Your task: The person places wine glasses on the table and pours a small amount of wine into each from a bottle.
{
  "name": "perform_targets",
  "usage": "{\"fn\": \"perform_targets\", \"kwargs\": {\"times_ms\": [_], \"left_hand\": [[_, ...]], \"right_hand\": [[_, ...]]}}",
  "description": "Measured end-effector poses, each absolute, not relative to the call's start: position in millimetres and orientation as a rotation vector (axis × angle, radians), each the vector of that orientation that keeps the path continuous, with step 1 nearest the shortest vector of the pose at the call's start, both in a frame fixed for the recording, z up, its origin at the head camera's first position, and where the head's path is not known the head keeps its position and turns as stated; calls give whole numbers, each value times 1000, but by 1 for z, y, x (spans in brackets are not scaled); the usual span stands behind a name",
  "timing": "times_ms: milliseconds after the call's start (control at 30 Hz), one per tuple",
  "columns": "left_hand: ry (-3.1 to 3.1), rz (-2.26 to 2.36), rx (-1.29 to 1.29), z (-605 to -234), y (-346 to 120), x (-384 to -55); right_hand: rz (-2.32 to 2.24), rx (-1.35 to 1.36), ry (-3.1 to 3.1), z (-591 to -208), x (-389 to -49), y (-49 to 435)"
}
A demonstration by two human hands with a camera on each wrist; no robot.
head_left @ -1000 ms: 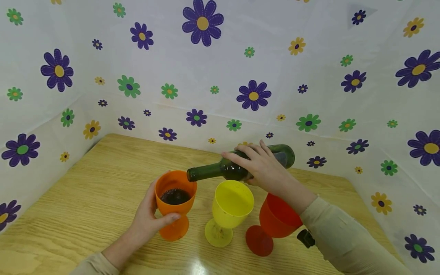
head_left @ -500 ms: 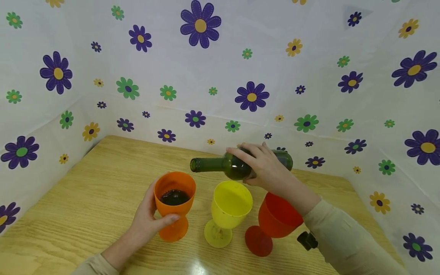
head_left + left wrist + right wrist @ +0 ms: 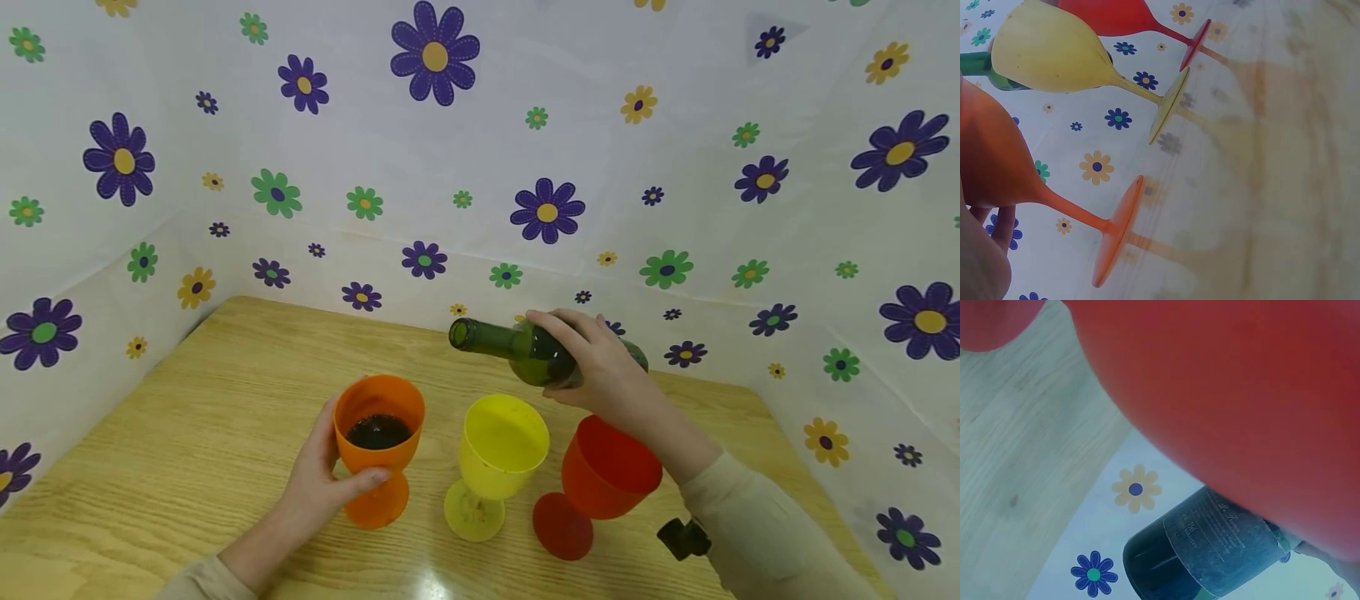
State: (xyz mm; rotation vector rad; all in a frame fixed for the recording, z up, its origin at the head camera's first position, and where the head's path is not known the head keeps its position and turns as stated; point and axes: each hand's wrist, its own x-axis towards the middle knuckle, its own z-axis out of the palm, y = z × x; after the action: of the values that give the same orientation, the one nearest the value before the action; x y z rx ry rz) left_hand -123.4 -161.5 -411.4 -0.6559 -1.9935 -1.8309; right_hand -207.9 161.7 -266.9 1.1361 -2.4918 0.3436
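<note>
My left hand (image 3: 326,471) grips the bowl of an orange goblet (image 3: 377,457), which stands on the table with dark liquid inside. In the head view my right hand (image 3: 596,362) holds a green wine bottle (image 3: 536,354) around its body. The bottle lies tilted, its mouth pointing left and slightly up, above and behind a yellow goblet (image 3: 502,450). No liquid runs from the mouth. Below the right forearm stands a red goblet (image 3: 607,471), partly covered by that arm. The right wrist view shows the bottle's label and base (image 3: 1204,550) past the red bowl.
The wooden table (image 3: 187,433) extends to the left of the goblets. White cloth (image 3: 360,125) printed with flowers closes off the back and both sides. A small black device (image 3: 682,537) sits at the right wrist.
The bottle has moved right, away from over the orange goblet, and its mouth has risen from a downward tilt. My left hand and the goblets have stayed in place.
</note>
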Motion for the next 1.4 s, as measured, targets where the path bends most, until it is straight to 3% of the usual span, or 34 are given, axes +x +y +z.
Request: {"fn": "perform_targets", "kwargs": {"times_ms": [567,833,1000,1200,1400], "left_hand": [[-1895,-1849,-758,-400,-162,-121],[-1710,-1243,-780,-344,-147,-102],[-1534,-1081,-885,-331,-128,-90],[-1521,-1180,-1097,-335,-101,-79],[-1745,-1334,-1050,-356,-77,-75]], "right_hand": [[478,1018,-2474,-273,-204,192],[485,1024,-2450,-278,-204,205],[487,1020,-2456,-280,-205,213],[451,1033,-2428,-283,-207,222],[429,1024,-2436,-284,-207,230]]}}
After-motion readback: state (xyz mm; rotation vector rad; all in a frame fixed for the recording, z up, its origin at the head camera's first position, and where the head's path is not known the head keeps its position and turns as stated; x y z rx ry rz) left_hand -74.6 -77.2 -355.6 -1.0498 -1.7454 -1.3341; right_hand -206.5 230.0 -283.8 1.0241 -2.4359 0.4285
